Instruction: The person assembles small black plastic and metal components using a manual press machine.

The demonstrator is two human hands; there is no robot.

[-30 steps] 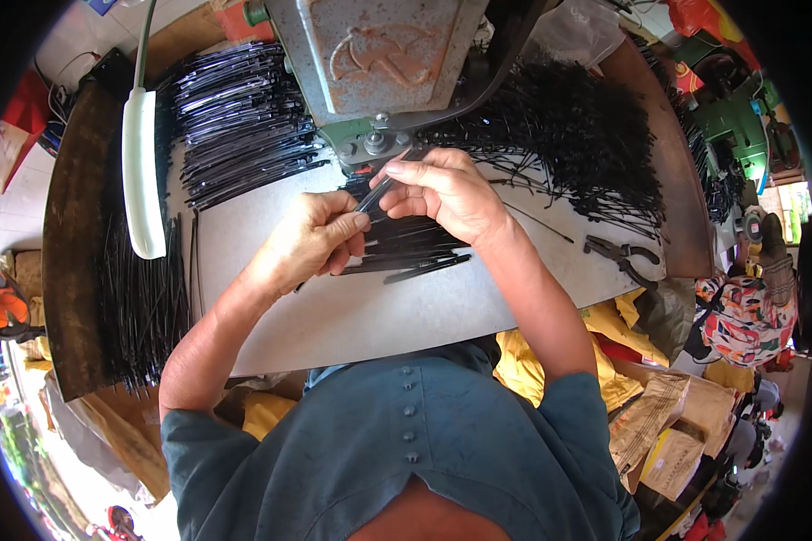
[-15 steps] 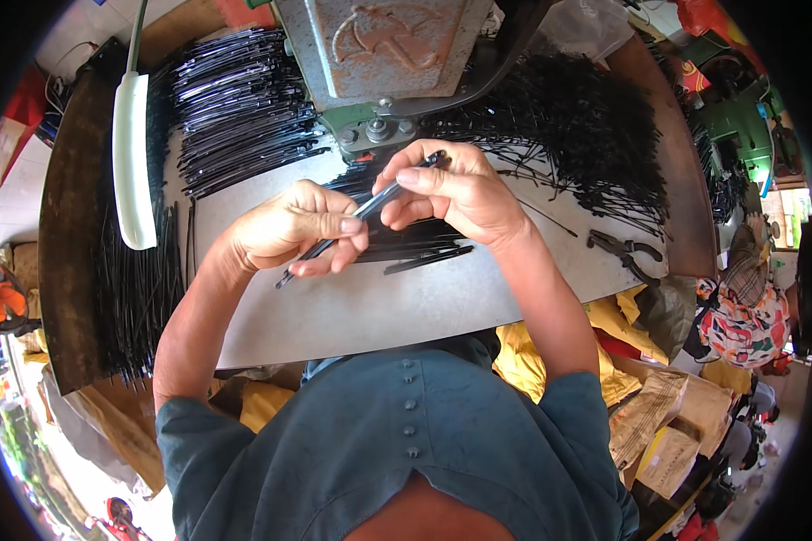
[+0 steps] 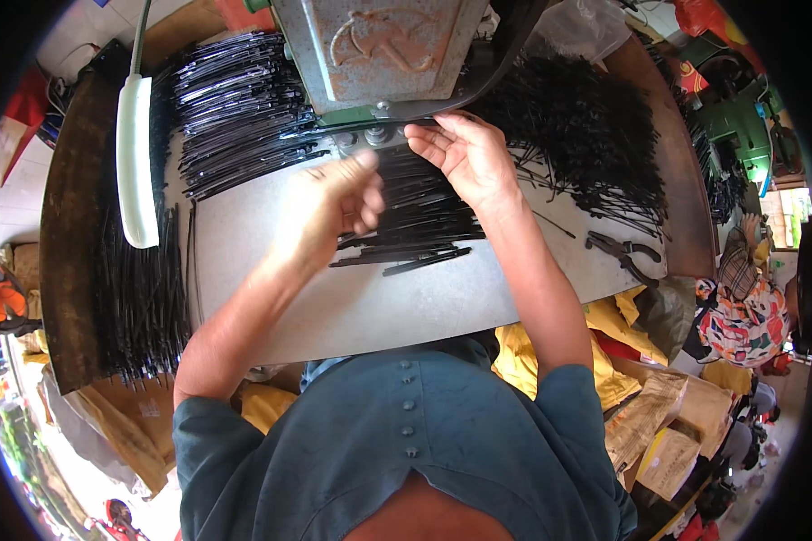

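Note:
Pinched between the thumb and fingers of my right hand (image 3: 469, 153) is the right end of a thin black metal rod (image 3: 361, 124), which resembles an umbrella rib. It lies crosswise at the lower front of the grey-green press machine (image 3: 383, 54), near its bolts. My left hand (image 3: 329, 212), smeared by motion, hovers over the table below the machine, its fingers loosely curled and thumb apart, with nothing visible in it. Beneath and between both hands spreads a pile of similar black rods (image 3: 424, 203). A neat stack of rods (image 3: 239, 108) sits left of the machine.
A tangled heap of black rods (image 3: 586, 126) covers the table's right side; pliers (image 3: 624, 255) lie below it. More rods (image 3: 140, 288) line the left edge, under a white lamp (image 3: 135, 162). The pale tabletop (image 3: 397, 311) has a curved front edge. Another person (image 3: 744, 307) is at far right.
My right hand has moved up and away from me, carrying the rod to the machine's front. My left hand has let go of the rod and turned.

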